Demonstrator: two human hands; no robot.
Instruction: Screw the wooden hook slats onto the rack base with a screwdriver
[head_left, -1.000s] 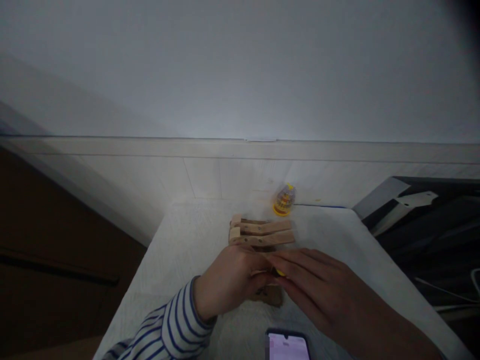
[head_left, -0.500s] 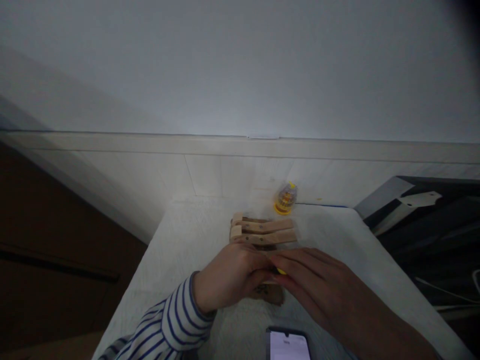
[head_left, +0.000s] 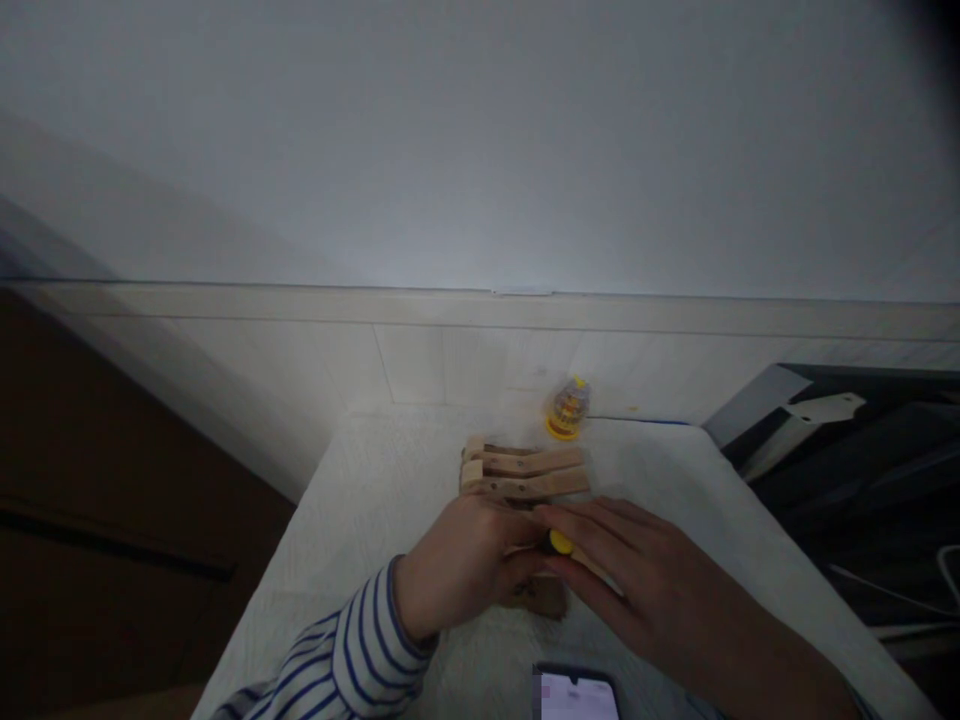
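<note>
My left hand [head_left: 457,565], in a blue-and-white striped sleeve, rests curled on the near part of a wooden slat assembly [head_left: 525,472] on the white table [head_left: 360,520]. My right hand [head_left: 637,580] lies over the same piece from the right, fingers pinched round a small tool with a yellow end [head_left: 559,541]. The tool's shaft is hidden under the fingers. Two pale wooden slats with dark screw holes show beyond both hands. A darker wooden part [head_left: 546,597] peeks out below the hands.
A small clear case with yellow base [head_left: 567,410] stands at the table's far edge by the wall. A phone [head_left: 576,695] with a lit screen lies at the near edge. Dark furniture [head_left: 862,460] sits to the right, a brown floor to the left.
The view has shifted slightly downward. The yellow end of the tool shows more between my fingers. Both hands stay on the wooden piece.
</note>
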